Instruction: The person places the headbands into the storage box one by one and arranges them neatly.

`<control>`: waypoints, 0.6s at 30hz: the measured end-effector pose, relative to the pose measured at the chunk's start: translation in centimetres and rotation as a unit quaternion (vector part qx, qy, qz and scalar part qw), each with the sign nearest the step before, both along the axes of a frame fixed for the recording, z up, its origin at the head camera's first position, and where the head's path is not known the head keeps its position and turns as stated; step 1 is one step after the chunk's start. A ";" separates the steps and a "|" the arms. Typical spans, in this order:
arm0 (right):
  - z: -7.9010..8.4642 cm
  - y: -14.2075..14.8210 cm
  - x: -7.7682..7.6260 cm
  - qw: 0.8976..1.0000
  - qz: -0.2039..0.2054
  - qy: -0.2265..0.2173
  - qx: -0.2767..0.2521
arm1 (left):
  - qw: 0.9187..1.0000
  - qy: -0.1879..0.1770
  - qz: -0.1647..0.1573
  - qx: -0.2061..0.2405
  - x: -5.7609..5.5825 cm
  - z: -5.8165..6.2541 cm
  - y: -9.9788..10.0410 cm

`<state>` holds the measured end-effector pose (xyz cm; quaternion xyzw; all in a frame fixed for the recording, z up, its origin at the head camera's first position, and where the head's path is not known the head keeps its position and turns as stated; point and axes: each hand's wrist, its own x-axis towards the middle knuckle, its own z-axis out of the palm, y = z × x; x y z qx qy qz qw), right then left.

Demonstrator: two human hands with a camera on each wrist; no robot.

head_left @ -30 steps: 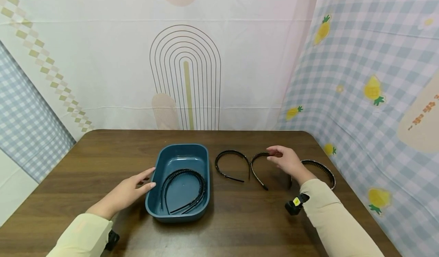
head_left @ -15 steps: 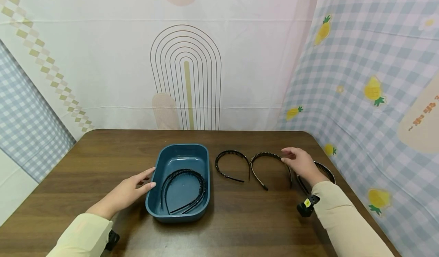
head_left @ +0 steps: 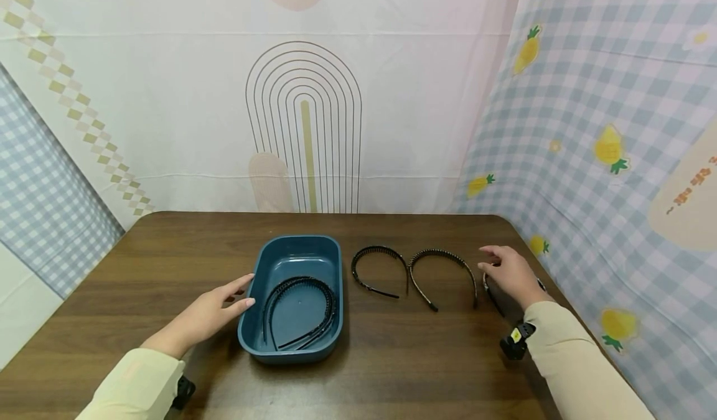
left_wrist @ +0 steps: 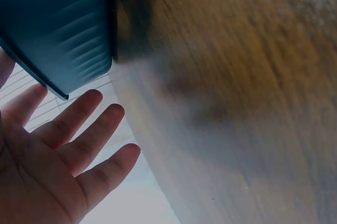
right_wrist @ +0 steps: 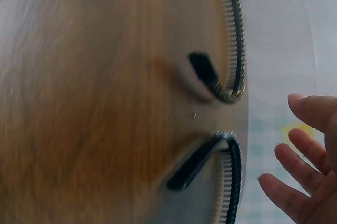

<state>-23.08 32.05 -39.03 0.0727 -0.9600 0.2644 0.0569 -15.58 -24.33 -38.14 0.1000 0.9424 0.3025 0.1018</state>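
Beside a blue rectangular plastic bin, my left hand rests its thumb and fingertips on the left rim, fingers spread. Several black toothed headbands lie nested inside the bin. My right hand hovers over the rightmost headband, holding nothing, and hides much of it. In the right wrist view its fingers stay apart from that headband and from the middle headband. The middle headband, gold-edged, lies next to a black left headband.
A brown wooden table carries everything. Behind it hangs a white printed cloth. A blue checked cloth with yellow fruit prints hangs at the right, near the table's right edge.
My right hand has moved right, from over the middle headband to over the rightmost one, uncovering the middle headband. The left hand and bin have stayed put.
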 end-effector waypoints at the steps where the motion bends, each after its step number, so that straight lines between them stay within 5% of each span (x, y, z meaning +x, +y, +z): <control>1: -0.1 0.2 0.0 1.000 -0.001 0.004 0.001 | 1.000 0.000 0.000 0.000 0.0 0.0 0.0; 18: -0.6 3.3 0.6 0.999 -0.026 0.009 0.027 | 1.000 0.000 0.001 -0.002 0.0 0.0 0.0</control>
